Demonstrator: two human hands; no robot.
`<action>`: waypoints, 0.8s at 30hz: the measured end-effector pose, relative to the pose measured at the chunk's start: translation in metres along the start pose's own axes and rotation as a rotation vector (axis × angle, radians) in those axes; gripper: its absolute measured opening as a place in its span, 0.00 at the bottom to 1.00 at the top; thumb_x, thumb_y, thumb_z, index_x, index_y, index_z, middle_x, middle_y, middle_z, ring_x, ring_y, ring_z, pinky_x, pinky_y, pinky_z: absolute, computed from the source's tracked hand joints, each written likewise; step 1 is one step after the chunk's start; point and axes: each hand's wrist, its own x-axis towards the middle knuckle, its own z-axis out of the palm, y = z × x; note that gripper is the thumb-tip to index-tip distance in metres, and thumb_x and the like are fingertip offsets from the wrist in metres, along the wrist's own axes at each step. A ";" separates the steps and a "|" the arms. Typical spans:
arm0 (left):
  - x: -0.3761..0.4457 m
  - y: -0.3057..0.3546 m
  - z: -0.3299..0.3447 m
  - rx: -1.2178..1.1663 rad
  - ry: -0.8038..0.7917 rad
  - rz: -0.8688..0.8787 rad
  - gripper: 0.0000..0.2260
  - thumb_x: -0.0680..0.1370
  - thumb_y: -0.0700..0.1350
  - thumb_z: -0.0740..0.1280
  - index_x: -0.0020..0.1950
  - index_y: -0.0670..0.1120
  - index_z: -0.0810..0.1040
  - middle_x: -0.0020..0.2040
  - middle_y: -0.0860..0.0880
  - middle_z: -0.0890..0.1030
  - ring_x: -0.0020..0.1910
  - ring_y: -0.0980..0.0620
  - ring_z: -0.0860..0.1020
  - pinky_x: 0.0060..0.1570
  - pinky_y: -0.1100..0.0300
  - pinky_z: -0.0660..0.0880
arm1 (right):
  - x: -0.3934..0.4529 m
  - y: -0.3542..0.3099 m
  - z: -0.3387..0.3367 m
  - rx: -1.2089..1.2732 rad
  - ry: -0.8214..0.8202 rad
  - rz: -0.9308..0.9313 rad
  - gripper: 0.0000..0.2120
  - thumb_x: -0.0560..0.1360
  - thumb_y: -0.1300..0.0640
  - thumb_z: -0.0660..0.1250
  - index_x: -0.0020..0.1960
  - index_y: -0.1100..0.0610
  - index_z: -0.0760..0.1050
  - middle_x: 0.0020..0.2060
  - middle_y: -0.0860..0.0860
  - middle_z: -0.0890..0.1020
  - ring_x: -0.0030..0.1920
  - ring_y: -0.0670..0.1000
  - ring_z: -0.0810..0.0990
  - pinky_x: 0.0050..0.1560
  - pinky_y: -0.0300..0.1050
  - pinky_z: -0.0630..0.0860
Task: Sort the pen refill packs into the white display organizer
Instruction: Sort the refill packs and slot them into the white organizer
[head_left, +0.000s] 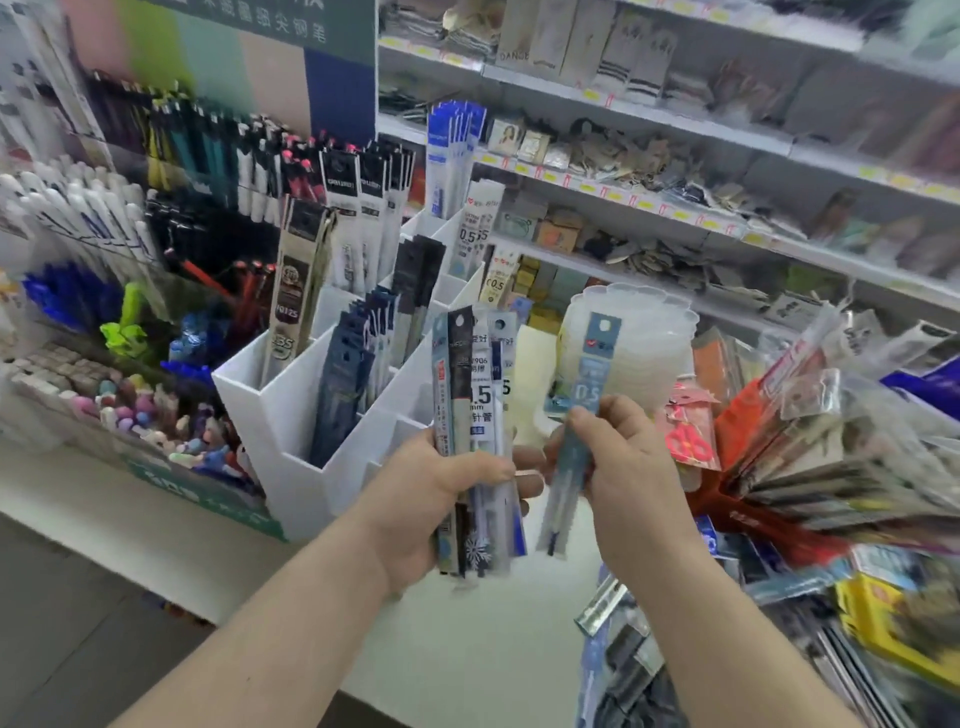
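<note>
My left hand (423, 506) grips a bundle of several pen refill packs (475, 395), held upright in front of the white display organizer (270, 410). My right hand (621, 457) pinches a single light-blue refill pack (592, 364) marked 0.5, just right of the bundle. The organizer's compartments hold dark blue packs (348, 374), a brown pack (298, 280) and black-and-white packs (363, 208) standing upright.
Pens and erasers fill racks (104, 249) on the left. A stack of clear plastic containers (634, 343) stands behind my right hand. Loose packaged goods are piled in a heap (810, 447) on the right. Shelves of small items (675, 171) run behind. The white counter (130, 514) lies below.
</note>
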 end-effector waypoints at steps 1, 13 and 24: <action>0.003 -0.002 0.002 0.008 -0.008 -0.013 0.15 0.71 0.30 0.68 0.56 0.40 0.79 0.50 0.42 0.86 0.46 0.45 0.86 0.44 0.51 0.83 | 0.001 0.000 -0.002 0.032 0.023 0.014 0.08 0.82 0.63 0.61 0.44 0.58 0.72 0.31 0.53 0.76 0.36 0.58 0.76 0.36 0.50 0.74; 0.033 -0.027 0.015 0.219 -0.037 0.037 0.17 0.70 0.30 0.72 0.57 0.41 0.80 0.47 0.41 0.85 0.44 0.42 0.83 0.44 0.51 0.79 | -0.003 0.008 -0.003 -0.398 0.094 -0.141 0.11 0.67 0.56 0.80 0.38 0.56 0.78 0.31 0.54 0.80 0.32 0.50 0.77 0.34 0.55 0.80; 0.034 -0.025 0.013 0.033 -0.128 -0.099 0.24 0.66 0.31 0.66 0.62 0.41 0.76 0.52 0.38 0.85 0.51 0.37 0.84 0.48 0.45 0.82 | 0.008 0.009 -0.018 -0.168 0.004 0.032 0.08 0.77 0.64 0.70 0.44 0.69 0.75 0.29 0.52 0.81 0.28 0.47 0.80 0.26 0.40 0.75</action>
